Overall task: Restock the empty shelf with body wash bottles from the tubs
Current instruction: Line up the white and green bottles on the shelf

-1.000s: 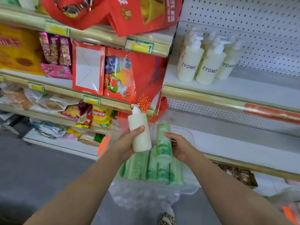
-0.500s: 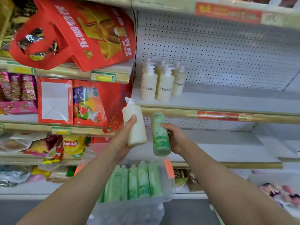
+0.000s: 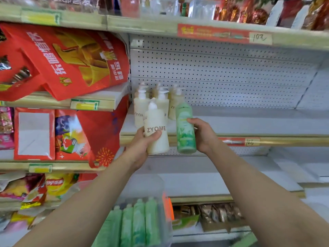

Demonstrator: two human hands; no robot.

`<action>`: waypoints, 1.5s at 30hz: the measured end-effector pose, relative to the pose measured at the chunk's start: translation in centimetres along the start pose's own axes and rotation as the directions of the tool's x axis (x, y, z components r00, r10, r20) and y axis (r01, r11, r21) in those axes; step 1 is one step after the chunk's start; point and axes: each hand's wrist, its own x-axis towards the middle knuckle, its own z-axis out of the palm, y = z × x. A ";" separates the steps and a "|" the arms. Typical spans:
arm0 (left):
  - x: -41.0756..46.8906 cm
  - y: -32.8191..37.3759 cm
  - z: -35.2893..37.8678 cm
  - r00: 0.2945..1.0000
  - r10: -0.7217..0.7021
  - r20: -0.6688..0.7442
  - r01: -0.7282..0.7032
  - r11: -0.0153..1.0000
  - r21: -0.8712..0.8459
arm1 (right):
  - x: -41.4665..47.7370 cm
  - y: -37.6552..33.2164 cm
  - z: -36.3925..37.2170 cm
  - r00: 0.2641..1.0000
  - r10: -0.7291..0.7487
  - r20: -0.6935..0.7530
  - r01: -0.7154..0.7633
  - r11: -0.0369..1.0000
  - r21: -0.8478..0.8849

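Note:
My left hand (image 3: 140, 145) grips a cream pump bottle (image 3: 156, 131) marked ZYOME, held upright in front of the shelf's front edge. My right hand (image 3: 204, 134) grips a green bottle (image 3: 185, 129) beside it, also upright. Both bottles hang just before the white shelf (image 3: 249, 125), whose left end carries several cream ZYOME bottles (image 3: 140, 107) standing in a cluster. Below, a clear tub (image 3: 160, 189) holds several green bottles (image 3: 138, 223) lying side by side.
A red gift bag (image 3: 71, 61) and red boxes (image 3: 33, 134) fill the shelves to the left. Snack packets (image 3: 53, 184) sit lower left. A perforated white back panel (image 3: 222, 72) runs behind the shelf. A lower white shelf (image 3: 231, 175) lies under it, with brown packets (image 3: 217, 213) beneath.
Both hands have risen from the tub with their bottles to the level of the shelf's edge. The view has tilted upward with them.

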 end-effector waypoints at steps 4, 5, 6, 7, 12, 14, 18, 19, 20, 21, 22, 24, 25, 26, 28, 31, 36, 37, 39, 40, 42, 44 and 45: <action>2.8 -1.0 4.0 0.999 0.041 -0.034 -0.038 0.996 0.083 | 2.5 -3.3 -3.7 1.000 -0.009 0.024 0.009 1.000 -0.016; 3.6 -1.2 5.0 0.998 0.049 -0.029 -0.046 0.995 0.093 | 3.2 -4.1 -4.7 0.999 -0.015 0.029 0.016 1.000 -0.027; 4.6 -1.6 5.8 0.998 0.055 -0.033 -0.052 0.994 0.099 | 3.9 -4.9 -5.6 0.999 -0.022 0.030 0.023 0.999 -0.035; 5.6 -1.9 6.7 0.997 0.060 -0.043 -0.056 0.993 0.108 | 4.6 -5.7 -6.6 0.999 -0.027 0.029 0.028 0.999 -0.042; 10.2 -3.5 9.9 0.988 0.118 -0.104 -0.096 0.976 0.197 | 8.4 -9.1 -10.7 0.997 -0.036 0.062 0.039 0.998 -0.040; 11.8 -4.1 10.6 0.975 0.147 -0.165 -0.106 0.966 0.235 | 9.9 -10.3 -11.8 0.997 -0.033 0.069 0.036 0.998 -0.046; 14.3 -4.8 11.2 0.948 0.206 -0.245 -0.117 0.935 0.334 | 12.5 -12.0 -13.2 0.993 -0.019 0.119 0.025 0.998 -0.052; 14.7 -4.9 11.2 0.946 0.212 -0.245 -0.115 0.927 0.358 | 13.0 -12.3 -13.5 0.992 -0.011 0.125 0.019 0.998 -0.058; 15.0 -5.0 11.2 0.948 0.213 -0.238 -0.113 0.921 0.374 | 13.5 -12.6 -13.8 0.991 -0.007 0.132 0.016 0.997 -0.072; 15.3 -5.1 11.3 0.950 0.210 -0.229 -0.112 0.918 0.380 | 13.9 -12.7 -14.0 0.990 -0.005 0.141 0.019 0.995 -0.095; 15.6 -5.2 11.3 0.953 0.207 -0.222 -0.109 0.917 0.385 | 14.3 -12.9 -14.1 0.989 -0.008 0.147 0.026 0.993 -0.119; 15.9 -5.4 11.4 0.955 0.206 -0.215 -0.107 0.912 0.396 | 14.9 -13.0 -14.3 0.987 -0.010 0.159 0.035 0.987 -0.155; 16.1 -5.5 11.4 0.955 0.204 -0.216 -0.104 0.911 0.399 | 15.0 -13.0 -14.3 0.986 -0.013 0.168 0.042 0.984 -0.172; 16.2 -5.7 11.4 0.956 0.199 -0.214 -0.100 0.911 0.400 | 15.2 -13.0 -14.3 0.984 -0.019 0.177 0.053 0.981 -0.187; 16.4 -5.8 11.3 0.959 0.188 -0.211 -0.090 0.911 0.404 | 15.2 -12.8 -14.2 0.980 -0.024 0.196 0.064 0.977 -0.205; 16.7 -5.9 10.9 0.965 0.174 -0.198 -0.084 0.915 0.394 | 14.8 -12.6 -13.9 0.975 -0.024 0.220 0.073 0.973 -0.218; 16.7 -5.6 10.5 0.984 0.141 -0.113 -0.080 0.901 0.427 | 14.2 -12.1 -13.9 0.971 -0.033 0.239 0.091 0.967 -0.238; 16.8 -5.6 10.3 0.986 0.138 -0.095 -0.082 0.893 0.443 | 14.0 -12.0 -14.0 0.970 -0.035 0.240 0.093 0.967 -0.235; 16.9 -5.2 10.3 0.990 0.127 -0.057 -0.085 0.878 0.471 | 13.8 -11.7 -14.1 0.970 -0.041 0.238 0.098 0.968 -0.232; 16.8 -5.1 10.4 0.992 0.121 -0.043 -0.086 0.872 0.483 | 13.7 -11.6 -14.1 0.970 -0.045 0.237 0.101 0.968 -0.230; 16.8 -5.1 10.4 0.993 0.115 -0.035 -0.083 0.863 0.498 | 13.3 -11.5 -14.1 0.970 -0.053 0.237 0.109 0.967 -0.229; 16.8 -5.2 10.3 0.992 0.123 -0.038 -0.086 0.852 0.516 | 13.1 -11.5 -14.1 0.969 -0.059 0.238 0.114 0.967 -0.226; 16.9 -5.3 10.1 0.990 0.132 -0.047 -0.088 0.849 0.520 | 13.1 -11.5 -14.1 0.969 -0.062 0.237 0.117 0.968 -0.223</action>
